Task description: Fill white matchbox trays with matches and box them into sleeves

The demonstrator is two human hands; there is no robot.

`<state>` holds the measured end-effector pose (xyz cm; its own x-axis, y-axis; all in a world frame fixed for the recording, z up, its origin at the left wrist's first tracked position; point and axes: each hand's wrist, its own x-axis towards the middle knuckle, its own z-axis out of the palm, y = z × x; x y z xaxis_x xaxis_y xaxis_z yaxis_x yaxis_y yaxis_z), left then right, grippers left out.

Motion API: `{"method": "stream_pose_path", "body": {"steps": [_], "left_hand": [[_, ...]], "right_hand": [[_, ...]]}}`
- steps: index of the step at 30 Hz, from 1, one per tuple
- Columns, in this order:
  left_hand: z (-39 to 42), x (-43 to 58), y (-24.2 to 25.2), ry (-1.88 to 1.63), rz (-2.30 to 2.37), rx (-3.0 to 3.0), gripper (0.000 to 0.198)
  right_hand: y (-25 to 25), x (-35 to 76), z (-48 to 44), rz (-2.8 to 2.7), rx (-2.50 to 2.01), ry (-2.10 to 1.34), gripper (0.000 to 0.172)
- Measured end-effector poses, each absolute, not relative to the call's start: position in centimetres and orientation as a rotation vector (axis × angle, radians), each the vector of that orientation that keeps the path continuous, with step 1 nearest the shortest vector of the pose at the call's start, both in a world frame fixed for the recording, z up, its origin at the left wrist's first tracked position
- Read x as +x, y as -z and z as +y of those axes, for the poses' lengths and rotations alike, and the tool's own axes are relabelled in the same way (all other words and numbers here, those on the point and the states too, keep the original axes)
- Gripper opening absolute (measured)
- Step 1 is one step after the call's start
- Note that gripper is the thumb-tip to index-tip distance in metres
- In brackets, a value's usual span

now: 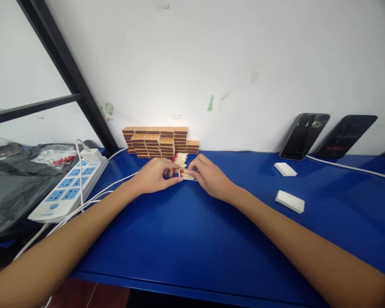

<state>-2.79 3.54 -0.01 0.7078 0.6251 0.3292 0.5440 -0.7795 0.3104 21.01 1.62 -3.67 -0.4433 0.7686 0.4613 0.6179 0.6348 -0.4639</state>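
A small white matchbox tray (188, 177) holding red-tipped matches lies on the blue table between my two hands. My left hand (157, 175) has its thumb and fingers at the tray's left end. At the right end, my right hand (210, 176) is closed, its thumb and fingertips on the matches and tray edge. Just behind the tray lies a loose pile of matches (180, 159), red heads toward the left. Stacked matchboxes (152, 142) with brown sides stand against the wall behind my left hand.
Two white trays (285, 169) (289, 202) lie on the blue table (192, 244) at right. Two phones (304, 136) (346, 137) lean on the wall. A white power strip (69, 188) with cables and a black plastic bag (13, 184) are at left.
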Motion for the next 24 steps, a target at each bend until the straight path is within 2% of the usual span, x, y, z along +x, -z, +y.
{"method": "stream_pose_path", "body": {"steps": [7, 13, 24], "left_hand": [[4.3, -3.7, -0.4, -0.665, 1.042, 2.779, 0.035], [4.9, -4.5, -0.8, -0.704, 1.075, 2.793, 0.036], [4.0, -3.5, -0.4, -0.719, 0.994, 2.789, 0.034]], "right_hand": [[3.6, 22.0, 2.3, -2.112, -1.185, -0.163, 0.008], [4.2, 22.6, 2.9, -2.247, -1.310, -0.149, 0.010], [3.2, 21.7, 2.0, -2.051, -1.069, -0.168, 0.007]]}}
